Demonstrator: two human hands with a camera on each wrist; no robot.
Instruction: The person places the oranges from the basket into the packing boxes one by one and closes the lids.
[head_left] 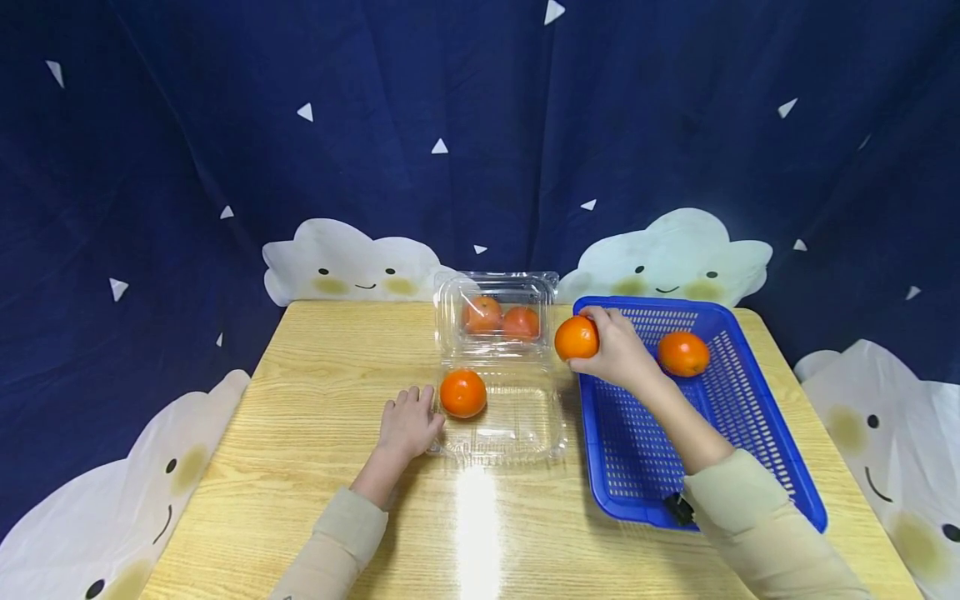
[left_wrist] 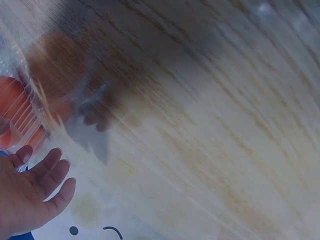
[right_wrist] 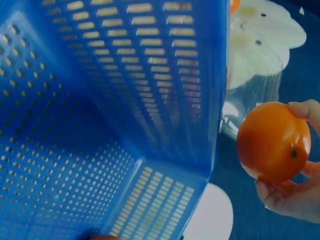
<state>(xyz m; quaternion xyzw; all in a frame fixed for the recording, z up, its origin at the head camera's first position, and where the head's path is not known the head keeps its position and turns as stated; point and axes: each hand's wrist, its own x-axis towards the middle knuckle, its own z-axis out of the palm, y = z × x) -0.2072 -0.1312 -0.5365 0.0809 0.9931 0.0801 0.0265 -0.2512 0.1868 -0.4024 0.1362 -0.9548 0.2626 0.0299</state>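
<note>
My right hand (head_left: 618, 350) grips an orange (head_left: 577, 337) over the near-left rim of the blue basket (head_left: 705, 500). In the right wrist view the orange (right_wrist: 274, 141) is pinched between thumb and fingers, just outside the basket wall. A hinged clear plastic box (head_left: 517, 421) lies opened on the table, with another orange (head_left: 462, 393) at the left of its near half. Two round orange-red shapes (head_left: 482, 315) show through the clear far half. My left hand (head_left: 408, 425) rests at the box's left edge beside that orange, fingers loosely extended, as the left wrist view (left_wrist: 30, 195) also shows.
A further orange (head_left: 683, 354) lies inside the basket, toward its far right. A small black object (head_left: 679, 508) is at the basket's near rim. Behind the wooden table (head_left: 345, 350) hangs a dark blue curtain (head_left: 480, 125) with white cloud shapes.
</note>
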